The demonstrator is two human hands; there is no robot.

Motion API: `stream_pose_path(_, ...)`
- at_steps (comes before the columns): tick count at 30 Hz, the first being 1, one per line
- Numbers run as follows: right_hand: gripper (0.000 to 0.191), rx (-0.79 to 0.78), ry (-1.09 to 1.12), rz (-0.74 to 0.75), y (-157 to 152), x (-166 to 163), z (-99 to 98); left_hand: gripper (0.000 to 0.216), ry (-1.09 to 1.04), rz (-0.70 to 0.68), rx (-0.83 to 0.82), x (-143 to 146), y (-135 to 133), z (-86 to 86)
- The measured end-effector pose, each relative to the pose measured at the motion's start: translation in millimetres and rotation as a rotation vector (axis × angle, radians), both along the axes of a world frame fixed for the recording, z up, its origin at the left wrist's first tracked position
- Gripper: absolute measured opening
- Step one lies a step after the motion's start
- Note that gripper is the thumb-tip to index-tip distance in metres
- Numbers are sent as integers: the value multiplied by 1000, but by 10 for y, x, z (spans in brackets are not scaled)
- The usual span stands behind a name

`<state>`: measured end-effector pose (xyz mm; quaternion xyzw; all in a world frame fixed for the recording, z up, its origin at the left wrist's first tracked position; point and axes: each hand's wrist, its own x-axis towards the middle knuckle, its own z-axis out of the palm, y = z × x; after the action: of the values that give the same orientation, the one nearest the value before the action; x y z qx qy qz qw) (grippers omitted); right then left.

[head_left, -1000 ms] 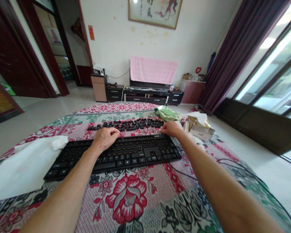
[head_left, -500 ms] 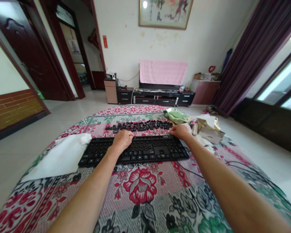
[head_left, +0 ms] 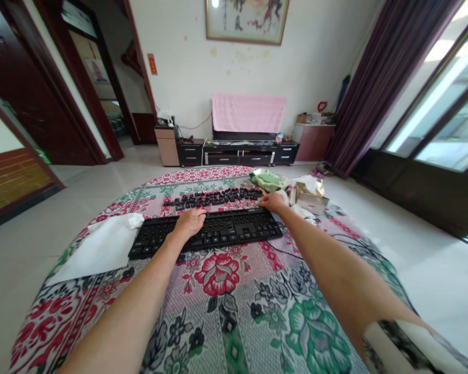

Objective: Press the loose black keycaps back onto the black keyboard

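Keyboard point(head_left: 218, 230), black, oblong, upper rows bared to key posts; on flower-clothed desk point(head_left: 257, 296), long axis half-past-eight to half-past-two. Left hand point(head_left: 190, 223) over it, fingers curled; right hand point(head_left: 273, 201) at two-o'clock corner, fingertips pinched; contents, cannot tell.

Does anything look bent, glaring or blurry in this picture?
Head view: the purple curtain leans outward, probably wide-lens distortion; also in the head view, washed-out daylight fills the glass panes, a small bright reflection marks the framed picture, and the loose keycaps look too soft to read.
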<state>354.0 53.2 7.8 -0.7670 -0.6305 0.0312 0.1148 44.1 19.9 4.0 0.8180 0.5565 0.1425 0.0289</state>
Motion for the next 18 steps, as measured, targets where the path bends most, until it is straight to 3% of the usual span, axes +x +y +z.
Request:
stream_pose_path(4,23,48,27,20,20,80,-2,36,22,53,-40,0,33,65)
stream_pose_path(8,24,98,12,44,113,114,-31,35,34,19,-18,-10,80,66)
stream_pose_path(18,30,96,5,82,288,92,-96,34,17,40,-15,1,77,52)
